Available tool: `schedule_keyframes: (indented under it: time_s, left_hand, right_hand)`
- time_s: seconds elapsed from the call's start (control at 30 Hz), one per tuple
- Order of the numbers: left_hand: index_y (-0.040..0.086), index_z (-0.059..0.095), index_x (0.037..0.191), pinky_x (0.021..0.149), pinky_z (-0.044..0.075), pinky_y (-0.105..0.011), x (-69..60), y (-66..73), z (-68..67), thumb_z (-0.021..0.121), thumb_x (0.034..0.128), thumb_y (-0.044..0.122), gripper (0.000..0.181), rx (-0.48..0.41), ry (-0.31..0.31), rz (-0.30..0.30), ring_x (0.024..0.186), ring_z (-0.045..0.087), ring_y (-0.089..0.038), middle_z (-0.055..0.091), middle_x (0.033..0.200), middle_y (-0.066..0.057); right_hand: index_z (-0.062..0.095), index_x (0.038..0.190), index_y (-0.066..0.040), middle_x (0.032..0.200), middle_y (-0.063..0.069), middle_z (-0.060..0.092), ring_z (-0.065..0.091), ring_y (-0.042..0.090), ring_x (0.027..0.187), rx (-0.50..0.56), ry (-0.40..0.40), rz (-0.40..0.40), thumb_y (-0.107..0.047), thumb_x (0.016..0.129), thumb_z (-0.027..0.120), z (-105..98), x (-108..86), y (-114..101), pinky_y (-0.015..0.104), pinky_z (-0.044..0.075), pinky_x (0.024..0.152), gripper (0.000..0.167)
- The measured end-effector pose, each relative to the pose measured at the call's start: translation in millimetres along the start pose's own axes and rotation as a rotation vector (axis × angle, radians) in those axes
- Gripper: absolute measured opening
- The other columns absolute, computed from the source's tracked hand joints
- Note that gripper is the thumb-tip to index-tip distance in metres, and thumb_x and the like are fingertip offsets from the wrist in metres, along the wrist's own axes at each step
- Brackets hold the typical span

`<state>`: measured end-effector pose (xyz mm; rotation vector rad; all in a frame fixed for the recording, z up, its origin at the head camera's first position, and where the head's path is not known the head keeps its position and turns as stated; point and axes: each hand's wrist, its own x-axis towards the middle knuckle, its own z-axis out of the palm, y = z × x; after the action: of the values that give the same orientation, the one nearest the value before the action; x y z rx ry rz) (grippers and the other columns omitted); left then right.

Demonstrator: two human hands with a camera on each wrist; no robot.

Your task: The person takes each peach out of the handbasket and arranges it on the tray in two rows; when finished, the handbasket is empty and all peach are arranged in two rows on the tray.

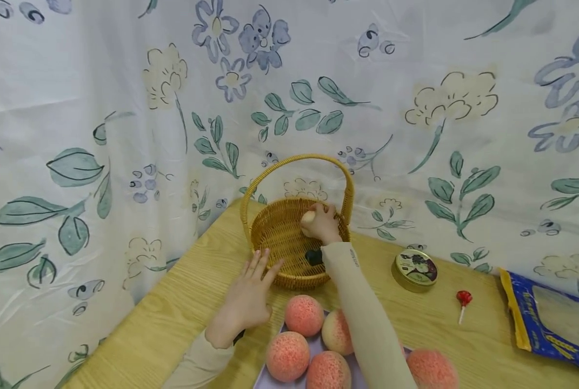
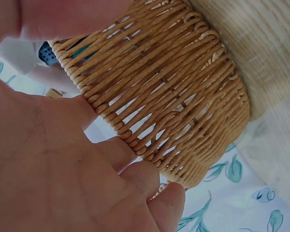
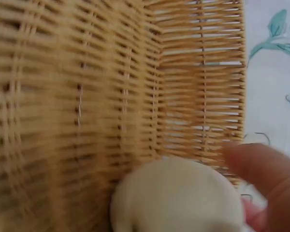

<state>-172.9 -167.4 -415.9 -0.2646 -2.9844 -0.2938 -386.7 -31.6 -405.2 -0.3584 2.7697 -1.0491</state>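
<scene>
A wicker basket (image 1: 281, 232) with a tall arched handle stands tilted toward me at the table's back corner. Inside it, by the right wall, my right hand (image 1: 322, 224) holds a pale, round peach (image 3: 176, 198); the peach's lower part is cut off in the right wrist view. My left hand (image 1: 245, 294) rests its spread fingers on the basket's front-left rim, the tips partly hidden behind it in the left wrist view. In front, several pink and cream peaches (image 1: 287, 356) sit on a pale purple tray (image 1: 262, 378), partly covered by my right sleeve.
To the right of the basket stand a round gold tin (image 1: 416, 269) and a red lollipop (image 1: 463, 302). A blue and yellow packet (image 1: 557, 319) lies at the far right. Floral curtain (image 1: 318, 108) hangs behind and left of the wooden table (image 1: 172, 308).
</scene>
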Motion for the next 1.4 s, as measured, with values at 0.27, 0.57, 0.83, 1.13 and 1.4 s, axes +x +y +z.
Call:
schedule_keyframes:
  time_s: [0.27, 0.57, 0.83, 1.13, 1.4]
  left_hand:
    - [0.012, 0.033, 0.151, 0.119, 0.024, -0.053, -1.1, 0.5, -1.2, 0.068, 0.0681, 0.010, 0.090, -0.002, -0.006, 0.001, 0.147, 0.021, -0.043, 0.022, 0.157, -0.026]
    - [0.012, 0.034, 0.151, 0.119, 0.025, -0.052, -0.9, 2.2, -0.7, 0.066, 0.0686, 0.009, 0.088, -0.010, -0.005, 0.004, 0.147, 0.022, -0.043, 0.023, 0.157, -0.026]
    - [0.012, 0.032, 0.152, 0.119, 0.024, -0.053, 0.4, -1.0, -2.2, 0.062, 0.0704, 0.007, 0.087, -0.034, -0.027, 0.002, 0.147, 0.019, -0.043, 0.020, 0.158, -0.027]
    - [0.010, 0.033, 0.151, 0.120, 0.020, -0.055, -0.4, -5.1, -2.4, 0.063, 0.0689, 0.007, 0.087, -0.079, -0.049, 0.028, 0.147, 0.015, -0.045, 0.021, 0.157, -0.029]
    - [0.008, 0.033, 0.151, 0.118, 0.021, -0.058, 1.0, -6.5, -1.6, 0.065, 0.0699, 0.007, 0.087, -0.101, -0.034, 0.037, 0.147, 0.015, -0.047, 0.018, 0.157, -0.030]
  right_hand:
    - [0.042, 0.136, -0.011, 0.136, 0.026, 0.041, 0.048, 0.041, 0.120, -0.068, -0.103, -0.038, -0.023, 0.085, 0.063, 4.1, -4.3, 4.1, 0.056, 0.041, 0.100, 0.056]
    - [0.043, 0.140, -0.010, 0.127, 0.022, 0.057, 0.059, 0.037, 0.110, 0.071, -0.079, -0.034, -0.023, 0.082, 0.073, -1.9, -18.7, 4.9, 0.049, 0.052, 0.089, 0.067]
    - [0.043, 0.137, -0.014, 0.131, 0.015, 0.055, 0.060, 0.033, 0.113, 0.194, -0.070, -0.159, -0.026, 0.083, 0.075, -21.6, -40.2, -14.9, 0.047, 0.053, 0.090, 0.065]
    - [0.045, 0.133, -0.018, 0.129, 0.013, 0.054, 0.061, 0.030, 0.107, 0.278, -0.076, -0.220, -0.016, 0.080, 0.077, -55.2, -88.7, -22.7, 0.040, 0.054, 0.084, 0.062]
    - [0.043, 0.134, -0.015, 0.131, 0.014, 0.049, 0.058, 0.029, 0.112, 0.307, -0.097, -0.303, -0.014, 0.081, 0.077, -78.2, -127.2, -13.2, 0.040, 0.054, 0.088, 0.063]
